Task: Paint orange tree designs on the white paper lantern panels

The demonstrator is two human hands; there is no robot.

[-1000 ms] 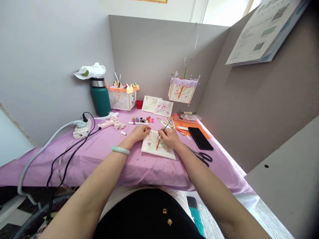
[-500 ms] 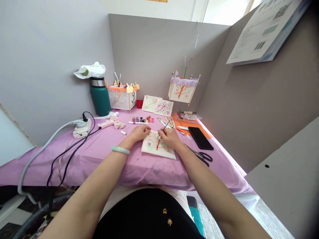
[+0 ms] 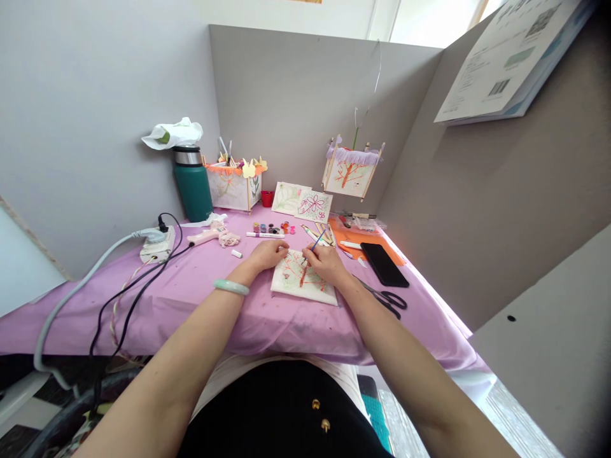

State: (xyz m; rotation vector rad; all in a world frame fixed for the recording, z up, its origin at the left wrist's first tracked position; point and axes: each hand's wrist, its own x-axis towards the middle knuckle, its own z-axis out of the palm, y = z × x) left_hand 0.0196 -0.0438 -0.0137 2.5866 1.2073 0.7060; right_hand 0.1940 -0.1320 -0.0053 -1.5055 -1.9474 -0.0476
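Observation:
A thin blue-handled paintbrush [image 3: 319,238] is pinched in my right hand [image 3: 327,262], its tip low over the painting. That painting [image 3: 292,289] is a white square panel with an orange-brown branching tree and small coloured marks, lying flat near the table's front. My left hand [image 3: 268,255], below a pale green bangle [image 3: 231,287], has its fingers bent together at the panel's upper left corner, gripping the edge. Part of the panel's right side is hidden under my right hand. Behind it are small paint pots [image 3: 273,228] and a purple-white marker [image 3: 265,235].
Black scissors [image 3: 382,296] and a phone [image 3: 384,264] lie to the right, the phone partly on an orange sheet [image 3: 341,234]. At the left stand a green bottle [image 3: 193,187] and a power strip [image 3: 157,247] with cables. A paper lantern [image 3: 351,175] hangs at the back.

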